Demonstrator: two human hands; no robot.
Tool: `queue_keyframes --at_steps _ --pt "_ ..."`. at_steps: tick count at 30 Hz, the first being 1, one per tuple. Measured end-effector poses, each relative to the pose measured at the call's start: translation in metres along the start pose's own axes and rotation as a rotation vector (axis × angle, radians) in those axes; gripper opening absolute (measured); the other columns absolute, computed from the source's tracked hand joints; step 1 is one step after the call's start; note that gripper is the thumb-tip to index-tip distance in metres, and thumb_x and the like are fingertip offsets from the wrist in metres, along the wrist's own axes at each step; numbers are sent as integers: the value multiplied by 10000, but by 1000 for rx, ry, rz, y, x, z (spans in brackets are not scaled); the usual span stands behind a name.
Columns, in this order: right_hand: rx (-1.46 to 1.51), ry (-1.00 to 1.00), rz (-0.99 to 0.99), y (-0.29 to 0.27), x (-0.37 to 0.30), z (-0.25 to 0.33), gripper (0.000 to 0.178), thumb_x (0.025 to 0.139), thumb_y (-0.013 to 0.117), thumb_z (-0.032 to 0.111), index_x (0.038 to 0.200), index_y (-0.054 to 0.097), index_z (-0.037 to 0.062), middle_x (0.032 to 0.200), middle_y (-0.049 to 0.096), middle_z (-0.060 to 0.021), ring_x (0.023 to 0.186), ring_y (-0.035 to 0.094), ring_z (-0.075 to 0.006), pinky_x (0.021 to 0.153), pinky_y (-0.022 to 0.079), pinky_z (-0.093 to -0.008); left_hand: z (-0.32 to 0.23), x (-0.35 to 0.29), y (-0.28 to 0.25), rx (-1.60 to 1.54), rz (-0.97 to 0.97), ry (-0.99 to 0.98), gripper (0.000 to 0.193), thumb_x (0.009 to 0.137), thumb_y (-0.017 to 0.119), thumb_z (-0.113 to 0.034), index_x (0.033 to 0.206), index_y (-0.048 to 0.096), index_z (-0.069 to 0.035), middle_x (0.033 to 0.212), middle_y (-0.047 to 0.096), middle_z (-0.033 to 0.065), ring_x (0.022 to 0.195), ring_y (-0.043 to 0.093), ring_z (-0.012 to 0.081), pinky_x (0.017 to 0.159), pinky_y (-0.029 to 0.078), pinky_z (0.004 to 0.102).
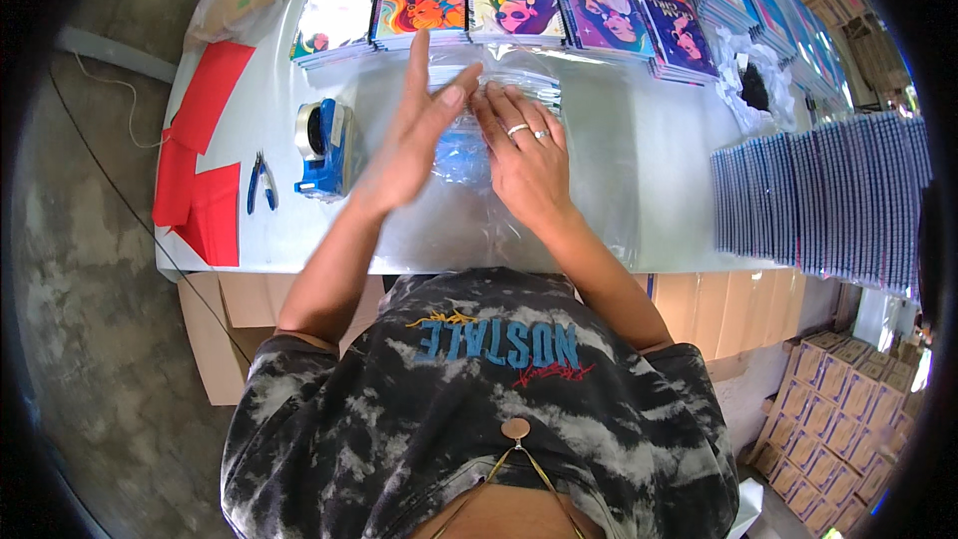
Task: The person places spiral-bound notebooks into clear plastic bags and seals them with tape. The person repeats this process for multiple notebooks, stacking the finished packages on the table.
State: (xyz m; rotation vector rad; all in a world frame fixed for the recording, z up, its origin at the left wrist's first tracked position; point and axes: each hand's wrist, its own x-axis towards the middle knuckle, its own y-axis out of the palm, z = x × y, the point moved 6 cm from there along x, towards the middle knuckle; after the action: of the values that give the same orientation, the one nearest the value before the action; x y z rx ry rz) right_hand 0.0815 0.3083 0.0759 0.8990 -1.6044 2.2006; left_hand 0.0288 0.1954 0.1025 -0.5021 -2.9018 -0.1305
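A bundle of thin books or notebooks in crinkled clear plastic film [461, 162] lies before me, its upper cover showing blue. My right hand [527, 155], with rings on two fingers, lies on the bundle with its fingers stretched out. My left hand [414, 135] is at the bundle's left side, fingers apart and pointing away from me, slightly blurred; it holds nothing that I can see. Both hands hide much of the bundle. To the left stands a blue tape dispenser [324, 152] with a roll of clear tape. Beside it lie small blue-handled cutting pliers [260, 185].
Stacks of colourful illustrated notebooks [514, 2] line the table's far side. Tall rows of spiral-bound notebooks [818, 202] stand at the right, near a crumpled plastic bag [750, 88]. Red sheets [210, 205] lie along the left edge. Cartons [838, 419] are piled on the floor at right.
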Motion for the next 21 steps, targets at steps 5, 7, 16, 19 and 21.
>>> queue_keyframes --at_steps 5,7,16,19,21 --pt "22 -13 19 -1 4 -1 358 793 554 88 1149 576 118 1190 558 -10 1123 498 -186 913 358 -342 -31 65 -21 774 -76 505 640 807 671 -228 1328 385 11 1168 583 179 1062 563 261 899 424 329" --pt "39 -9 12 0 4 -2 364 785 565 80 1146 576 121 1190 556 -7 1127 496 -188 903 359 -341 -7 78 -4 759 304 257 468 816 654 -168 1237 505 -26 1101 624 137 1011 591 218 901 433 324" --pt "425 192 -413 0 -9 -16 308 735 613 -6 1012 638 125 1076 621 -8 1054 555 -188 856 368 -303 21 -20 12 946 102 705 272 710 668 -33 973 682 -102 1006 667 82 1007 613 230 915 437 378" --pt "275 80 -318 3 -14 -15 222 728 640 18 914 668 135 1014 647 14 1016 573 -171 848 370 -297 17 -37 10 908 106 699 295 681 652 25 941 681 -112 991 671 63 1004 618 201 939 414 376" --pt "237 29 -329 5 -16 -16 129 715 678 63 805 690 155 1016 653 28 1010 573 -139 837 365 -288 5 -49 -6 859 67 675 305 658 624 45 914 672 -113 981 670 49 963 630 189 921 394 359"
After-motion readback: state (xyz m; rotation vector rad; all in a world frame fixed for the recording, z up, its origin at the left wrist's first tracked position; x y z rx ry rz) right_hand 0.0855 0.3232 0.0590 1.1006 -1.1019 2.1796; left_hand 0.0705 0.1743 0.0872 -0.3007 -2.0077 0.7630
